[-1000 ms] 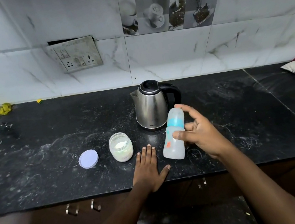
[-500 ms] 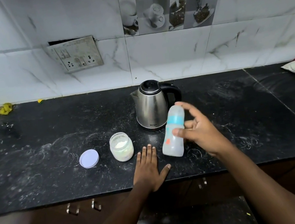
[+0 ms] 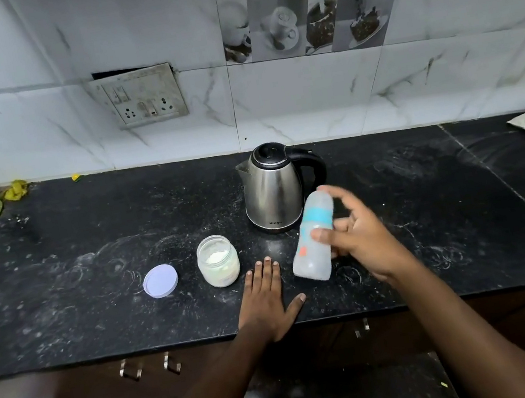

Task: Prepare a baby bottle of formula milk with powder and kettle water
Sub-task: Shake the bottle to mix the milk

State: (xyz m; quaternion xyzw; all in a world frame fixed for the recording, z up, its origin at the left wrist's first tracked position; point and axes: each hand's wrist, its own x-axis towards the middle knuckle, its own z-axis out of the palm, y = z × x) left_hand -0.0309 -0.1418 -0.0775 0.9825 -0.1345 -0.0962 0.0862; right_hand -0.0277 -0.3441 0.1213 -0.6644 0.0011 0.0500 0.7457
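Black speckled worktop (image 3: 57,268) runs under marble-look wall tiles. A steel kettle (image 3: 272,190) stands near its middle. At 5 o'clock from the kettle, the right hand (image 3: 362,241) grips the capped baby bottle (image 3: 311,260), thumb across its front and fingers curled behind. The bottle tilts, cap towards 1 o'clock. The left hand (image 3: 266,302) lies flat on the worktop, fingers straight, holding nothing. An open powder jar (image 3: 217,262) stands at 10 o'clock from it, and the jar's lid (image 3: 160,281) lies at the jar's 9 o'clock.

baby bottle (image 3: 313,239) tipped slightly further right, right hand (image 3: 366,244) shifted
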